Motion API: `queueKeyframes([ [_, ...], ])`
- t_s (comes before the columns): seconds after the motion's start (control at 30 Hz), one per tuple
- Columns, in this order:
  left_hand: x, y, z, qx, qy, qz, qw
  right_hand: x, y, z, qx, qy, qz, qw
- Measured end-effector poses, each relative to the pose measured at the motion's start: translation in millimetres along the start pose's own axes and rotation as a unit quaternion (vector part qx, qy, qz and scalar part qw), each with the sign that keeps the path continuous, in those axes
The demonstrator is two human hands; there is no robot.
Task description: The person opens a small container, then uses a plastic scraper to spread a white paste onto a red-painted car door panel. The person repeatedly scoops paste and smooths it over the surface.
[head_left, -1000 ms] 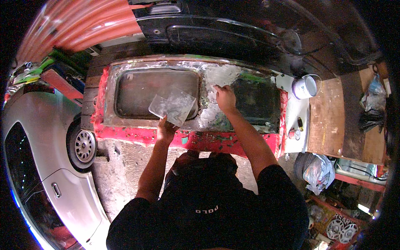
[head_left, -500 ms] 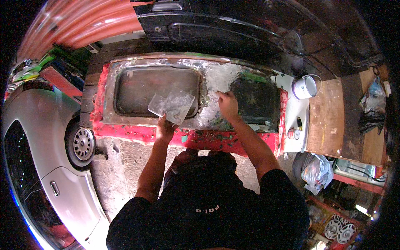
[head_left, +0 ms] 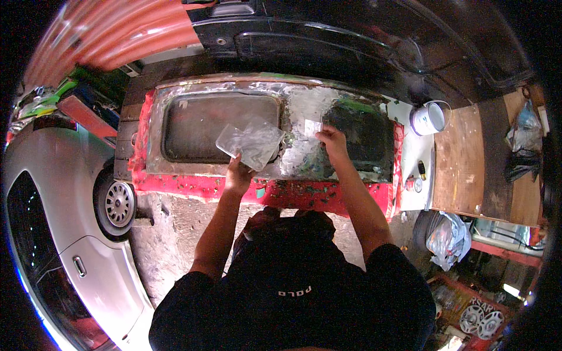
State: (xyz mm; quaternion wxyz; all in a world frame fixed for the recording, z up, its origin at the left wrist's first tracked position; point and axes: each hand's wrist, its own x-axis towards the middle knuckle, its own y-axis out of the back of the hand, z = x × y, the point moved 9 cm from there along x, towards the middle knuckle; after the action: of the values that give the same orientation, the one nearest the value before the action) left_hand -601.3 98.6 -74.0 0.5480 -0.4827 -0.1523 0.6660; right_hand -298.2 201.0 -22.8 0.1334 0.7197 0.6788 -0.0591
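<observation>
My left hand (head_left: 239,174) grips the near edge of a clear, flat mixing sheet (head_left: 249,146) smeared with whitish paste, held tilted over the panel. In my right hand (head_left: 332,144) a small pale putty spreader (head_left: 312,127) is pinched, its flat blade over the grey filler patch. That filler (head_left: 301,155) spreads unevenly down the middle of a worn vehicle panel (head_left: 205,169). On either side of the patch are two dark recessed areas with rounded corners. Whether the spreader touches the filler I cannot tell.
Red sheeting (head_left: 293,197) runs along the panel's near edge. To the right stand a white bucket (head_left: 429,119), a small can (head_left: 414,184) and a wooden board (head_left: 456,164). A silver car (head_left: 88,257) is at the left; a black vehicle body (head_left: 328,47) lies beyond.
My right hand has shifted slightly right, and the spreader's pale blade now shows clearly. My left hand and the clear sheet have moved a little to the right.
</observation>
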Motion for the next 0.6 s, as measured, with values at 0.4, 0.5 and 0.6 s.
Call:
queueKeyframes([
  [0.4, -14, -113, -18, 0.045, 0.059, -0.119, 0.990, -75, 49, -105, -0.183, 0.196, 0.102, 0.958],
  [0.5, -16, -130, -19, 0.016, 0.067, -0.112, 0.991, -73, 63, -111, -0.180, 0.239, 0.083, 0.951],
  [0.6, -19, -153, -21, -0.001, 0.072, -0.114, 0.991, -75, 68, -118, -0.164, 0.262, 0.064, 0.949],
])
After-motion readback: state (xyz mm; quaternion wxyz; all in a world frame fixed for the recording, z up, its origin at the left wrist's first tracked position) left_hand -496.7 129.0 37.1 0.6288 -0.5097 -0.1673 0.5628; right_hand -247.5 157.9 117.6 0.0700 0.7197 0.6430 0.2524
